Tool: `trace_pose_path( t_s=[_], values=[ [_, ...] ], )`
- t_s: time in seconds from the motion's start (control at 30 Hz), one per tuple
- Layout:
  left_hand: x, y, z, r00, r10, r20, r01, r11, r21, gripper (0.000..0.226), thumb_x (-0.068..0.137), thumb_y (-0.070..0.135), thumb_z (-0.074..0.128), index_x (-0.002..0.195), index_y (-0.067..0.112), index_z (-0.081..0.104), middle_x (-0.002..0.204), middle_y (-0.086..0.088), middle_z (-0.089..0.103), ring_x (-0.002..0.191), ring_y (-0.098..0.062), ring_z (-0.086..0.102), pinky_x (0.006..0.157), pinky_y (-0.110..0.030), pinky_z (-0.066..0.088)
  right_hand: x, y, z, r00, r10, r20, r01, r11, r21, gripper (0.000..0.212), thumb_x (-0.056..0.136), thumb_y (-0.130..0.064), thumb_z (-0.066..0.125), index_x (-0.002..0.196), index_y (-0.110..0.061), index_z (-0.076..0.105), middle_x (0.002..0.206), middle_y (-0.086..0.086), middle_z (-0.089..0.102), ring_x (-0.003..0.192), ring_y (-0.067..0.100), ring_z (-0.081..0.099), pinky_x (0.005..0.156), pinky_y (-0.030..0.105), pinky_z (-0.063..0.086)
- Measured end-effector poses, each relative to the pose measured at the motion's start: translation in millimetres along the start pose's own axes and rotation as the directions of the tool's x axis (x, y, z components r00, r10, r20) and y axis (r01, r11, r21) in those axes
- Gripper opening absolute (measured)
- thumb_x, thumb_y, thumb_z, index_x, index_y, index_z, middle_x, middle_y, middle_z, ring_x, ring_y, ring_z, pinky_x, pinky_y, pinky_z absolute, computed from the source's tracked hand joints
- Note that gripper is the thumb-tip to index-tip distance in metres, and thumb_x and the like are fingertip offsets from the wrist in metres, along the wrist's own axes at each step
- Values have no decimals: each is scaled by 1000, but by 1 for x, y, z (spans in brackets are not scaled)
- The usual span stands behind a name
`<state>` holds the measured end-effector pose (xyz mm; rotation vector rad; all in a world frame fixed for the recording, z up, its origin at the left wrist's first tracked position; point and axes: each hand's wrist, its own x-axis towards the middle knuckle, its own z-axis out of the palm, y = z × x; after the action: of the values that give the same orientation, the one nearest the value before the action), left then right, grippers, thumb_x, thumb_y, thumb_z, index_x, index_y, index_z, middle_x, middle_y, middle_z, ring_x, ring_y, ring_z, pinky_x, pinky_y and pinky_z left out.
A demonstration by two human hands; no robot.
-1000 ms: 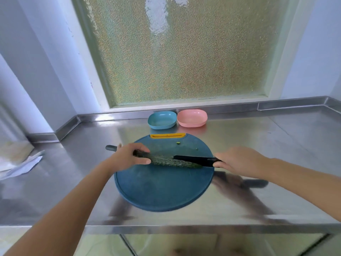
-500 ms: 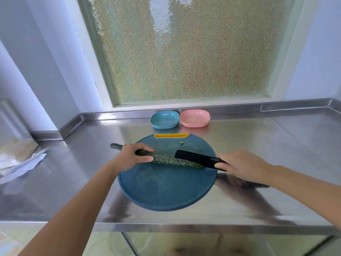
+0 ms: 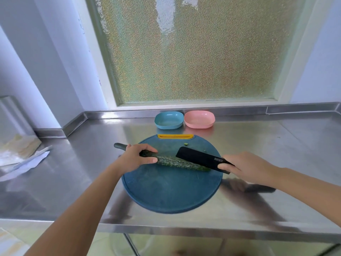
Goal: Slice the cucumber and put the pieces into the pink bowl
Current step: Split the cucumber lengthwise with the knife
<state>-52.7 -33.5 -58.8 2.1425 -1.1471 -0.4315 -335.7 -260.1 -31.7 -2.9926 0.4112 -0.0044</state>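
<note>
The cucumber (image 3: 173, 161) lies across the round cutting board (image 3: 171, 191), its long axis running left to right and the right end nearer, with the left hand (image 3: 134, 157) curled over its left part and the right hand (image 3: 245, 167) wrapped round the knife (image 3: 199, 157); firm but likely to roll, it is probably best pinned behind the blade.

Blue bowl (image 3: 168, 120) sits at my 12 o'clock on the steel counter (image 3: 73, 172), frosted window (image 3: 193, 52) right behind it. Some crumpled paper (image 3: 31, 159) way off at 9.
</note>
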Motion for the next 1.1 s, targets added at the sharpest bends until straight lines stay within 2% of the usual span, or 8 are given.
trace_pose_path(
  t_s=[0.17, 0.43, 0.57, 0.7, 0.8, 0.87, 0.93, 1.1],
  values=[
    [-7, 8, -1, 1000, 8, -26, -7, 1000, 29, 21, 75, 46, 73, 89, 50, 59, 92, 18, 60, 110, -26, 40, 105, -40, 30, 13, -15, 2, 1000, -18, -18, 18, 1000, 3, 38, 100, -45, 36, 69, -24, 30, 63, -3, 45, 65, 24, 48, 61, 35, 34],
    [-3, 5, -5, 998, -28, 54, 29, 999, -15, 37, 54, 73, 68, 88, 57, 62, 96, 14, 64, 106, -25, 51, 98, -40, 42, 27, -40, -3, 997, -20, -68, 19, 1000, -10, 40, 100, -44, 36, 68, -24, 26, 57, -6, 37, 50, 12, 34, 48, 25, 24],
    [-2, 9, -11, 999, -17, 45, 24, 987, -158, 27, 76, 23, 77, 95, 39, 67, 102, 11, 67, 101, -13, 60, 85, -18, 45, 31, -46, -6, 998, -14, -58, 11, 998, -56, 41, 101, -45, 35, 67, -25, 23, 58, -6, 35, 50, 12, 33, 46, 25, 22],
    [-5, 3, -24, 997, -35, -68, 5, 916, -400, 34, 79, 8, 73, 101, 34, 68, 117, 8, 63, 104, -9, 62, 92, -27, 48, 35, -50, -8, 999, -2, -40, 0, 999, -49, 41, 101, -45, 34, 67, -24, 23, 59, -4, 36, 50, 12, 33, 46, 26, 22],
    [-7, -11, -24, 878, -207, -432, -3, 899, -438, 36, 84, 21, 69, 118, 28, 61, 126, 5, 56, 101, -16, 59, 86, -26, 43, 39, -52, -7, 999, -9, -33, 7, 997, -71, 41, 100, -46, 34, 67, -24, 24, 59, -5, 37, 51, 11, 34, 47, 26, 22],
    [-9, -21, -19, 749, -361, -555, 53, 868, -494, 53, 86, 28, 65, 135, 20, 46, 137, 1, 46, 120, -17, 48, 95, -26, 35, 41, -54, -6, 999, -16, -39, 13, 998, -57, 41, 100, -46, 34, 67, -23, 24, 58, -4, 37, 50, 12, 34, 48, 27, 22],
    [-6, -30, -13, 715, -457, -529, 72, 801, -594, 66, 87, 33, 64, 143, 15, 34, 142, -3, 41, 129, -19, 41, 99, -28, 34, 43, -56, -6, 999, -21, -46, 19, 999, -48, 41, 101, -45, 31, 67, -23, 25, 58, -2, 37, 50, 13, 33, 50, 29, 23],
    [8, -44, -8, 758, -473, -449, 84, 753, -653, 71, 80, 30, 72, 139, 13, 38, 123, -6, 53, 111, -26, 57, 97, -42, 47, 48, -69, -6, 998, -25, -63, 17, 993, -114, 41, 101, -45, 27, 66, -25, 20, 57, -4, 35, 49, 13, 32, 49, 31, 22]
  ],
)
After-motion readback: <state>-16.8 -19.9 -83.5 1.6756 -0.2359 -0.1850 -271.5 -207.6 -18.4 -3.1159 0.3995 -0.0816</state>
